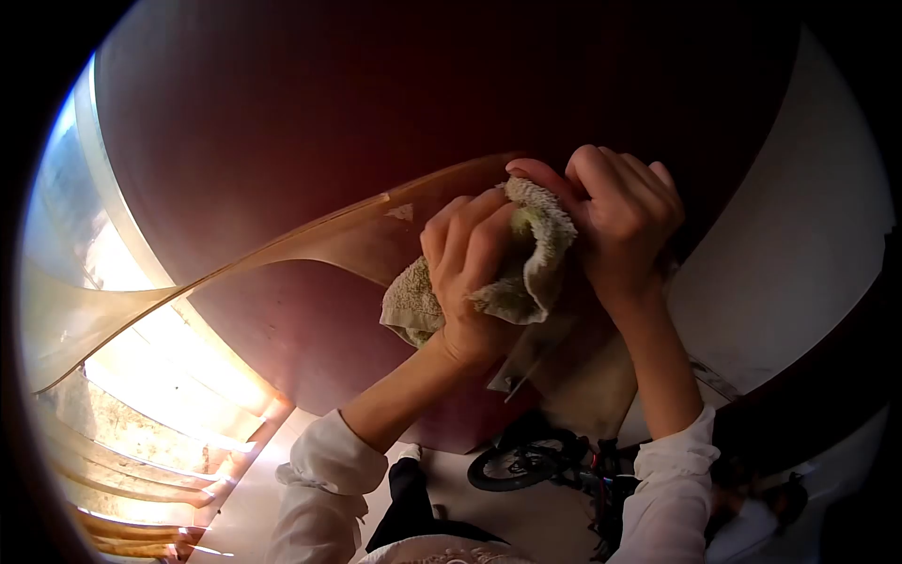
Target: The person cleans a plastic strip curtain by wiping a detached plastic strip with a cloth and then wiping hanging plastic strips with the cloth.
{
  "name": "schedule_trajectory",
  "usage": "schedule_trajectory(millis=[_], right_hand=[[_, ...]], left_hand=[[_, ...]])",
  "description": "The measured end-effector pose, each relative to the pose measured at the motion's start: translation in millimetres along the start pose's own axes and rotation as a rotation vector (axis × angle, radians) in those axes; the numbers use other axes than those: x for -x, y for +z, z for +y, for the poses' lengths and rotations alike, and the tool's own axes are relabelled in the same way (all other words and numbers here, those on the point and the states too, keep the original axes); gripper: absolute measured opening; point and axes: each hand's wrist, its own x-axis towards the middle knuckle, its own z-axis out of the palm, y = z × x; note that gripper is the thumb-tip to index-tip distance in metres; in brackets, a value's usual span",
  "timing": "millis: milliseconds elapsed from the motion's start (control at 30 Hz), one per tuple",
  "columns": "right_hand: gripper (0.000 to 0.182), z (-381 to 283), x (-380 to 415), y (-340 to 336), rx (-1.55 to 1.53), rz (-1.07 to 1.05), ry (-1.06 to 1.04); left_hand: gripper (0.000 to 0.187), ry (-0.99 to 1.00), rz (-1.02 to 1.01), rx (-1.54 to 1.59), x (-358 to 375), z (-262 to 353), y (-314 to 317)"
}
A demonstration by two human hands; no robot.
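Snugly, the left hand's grip (pixel 467 258) bunches nubby cloth (pixel 543 221); what the curled right hand (pixel 627 209) holds, I cannot tell.

- Far side: the dark red panel (pixel 423 75) blocks you beyond both hands.
- Left: the tan band (pixel 348 211) runs in toward your left hand (pixel 467 273), obstructing a leftward pass.
- Between left and right hand (pixel 625 221): the cloth (pixel 550 226) takes up most of the gap.
- Near side: you have room between your forearms, above the bicycle (pixel 512 483).
- Right: the pale wall (pixel 789 216) bounds you.
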Motion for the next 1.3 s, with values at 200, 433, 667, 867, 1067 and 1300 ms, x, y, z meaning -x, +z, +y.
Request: schedule_trajectory(millis=[200,433,667,867,1067,1300], right_hand=[[0.047,0.6,2.8,-3.3,-0.009,-0.037,-0.026],[0.046,-1.1,0.9,-1.8,0.045,-0.051,-0.036],[0.045,6.9,6.7,-0.5,-0.049,-0.040,-0.034],[0.043,8.2,8.9,-1.3,0.041,-0.047,-0.043],[0.011,-0.1,12.4,12.5,-0.043,0.091,-0.144],[0.033,-18.0,11.3,4.7,0.135,-0.223,-0.339]], left_hand=[[0.025,0.643,-0.513,-0.171,22.8,-33.4,-40.0],[0.044,0.133,0.049,-0.335,-18.0,-55.6,-59.7],[0.017,0.532,-0.445,-0.031,3.4,-3.3,4.1],[0.036,0.468,-0.167,-0.459,-24.3,-70.1,-81.2],[0.053,0.205,-0.168,-0.422,-6.9,-61.2,-88.2],[0.049,0.186,-0.205,-0.393,5.5,-62.2,-93.1]])
